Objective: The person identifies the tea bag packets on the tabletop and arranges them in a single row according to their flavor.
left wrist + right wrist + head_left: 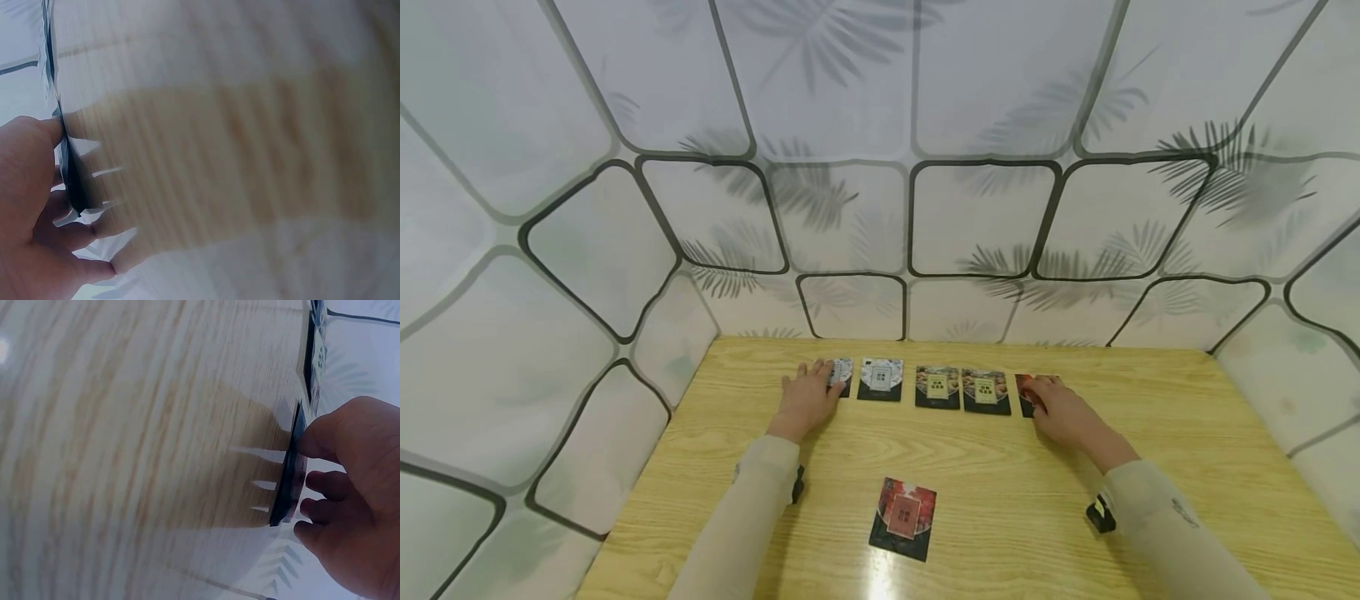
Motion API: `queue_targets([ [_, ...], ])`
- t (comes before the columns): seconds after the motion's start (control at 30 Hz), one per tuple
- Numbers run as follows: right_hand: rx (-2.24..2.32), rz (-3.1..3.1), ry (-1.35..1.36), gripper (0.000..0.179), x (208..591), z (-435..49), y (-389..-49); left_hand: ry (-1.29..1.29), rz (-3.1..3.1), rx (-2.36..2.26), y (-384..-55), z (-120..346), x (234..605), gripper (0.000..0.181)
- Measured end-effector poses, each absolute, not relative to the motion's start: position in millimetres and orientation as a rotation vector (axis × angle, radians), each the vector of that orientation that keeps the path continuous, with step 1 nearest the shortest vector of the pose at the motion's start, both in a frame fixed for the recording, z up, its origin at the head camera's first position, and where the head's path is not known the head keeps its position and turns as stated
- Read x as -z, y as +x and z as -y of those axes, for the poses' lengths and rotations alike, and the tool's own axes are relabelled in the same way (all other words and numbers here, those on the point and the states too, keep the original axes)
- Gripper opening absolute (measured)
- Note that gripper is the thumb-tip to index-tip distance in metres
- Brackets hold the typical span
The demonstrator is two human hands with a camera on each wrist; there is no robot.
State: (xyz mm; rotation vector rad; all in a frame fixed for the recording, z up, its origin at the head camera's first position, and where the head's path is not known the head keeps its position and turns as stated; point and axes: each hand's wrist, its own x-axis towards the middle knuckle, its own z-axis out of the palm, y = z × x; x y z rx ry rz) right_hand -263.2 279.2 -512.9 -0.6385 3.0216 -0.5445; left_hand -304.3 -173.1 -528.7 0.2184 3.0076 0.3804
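Note:
A row of flat printed packets lies along the back of the table. My left hand (806,399) rests at the leftmost silver-grey packet (846,369), fingers spread over its left part and thumb at its near edge. The left wrist view shows this thumb (52,130) against the dark packet edge (76,181). At the row's right end, my right hand (1063,411) holds a red-and-black packet (1027,407) under bent fingers, covering most of it. Seen from the right wrist, the thumb (319,439) touches that packet's dark edge (286,481), and the other fingertips meet its far side.
Between the hands lie another silver-grey packet (881,380) and two yellow-labelled packets (937,387). One red packet (903,518) lies slightly turned nearer the front of the wooden table (985,492). A patterned fabric wall (853,304) rises behind the table and at both sides.

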Motion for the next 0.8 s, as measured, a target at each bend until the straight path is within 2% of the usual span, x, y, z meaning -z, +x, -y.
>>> queue_targets([
  [0.27, 0.513, -3.07, -0.652, 0.037, 503.1, -270.9, -253.7, 0.218, -3.008, -0.384, -301.9, 172.9, 526.2, 0.063],
  [0.47, 0.496, -3.009, -0.625, 0.048, 495.9, -245.3, -231.7, 0.22, -3.001, -0.385, -301.6, 172.3, 525.2, 0.064],
  [0.8, 0.516, -2.953, -0.851, 0.049, 496.0, -194.2, -194.5, 0.217, -3.008, -0.391, -301.0, 171.9, 524.4, 0.063],
])
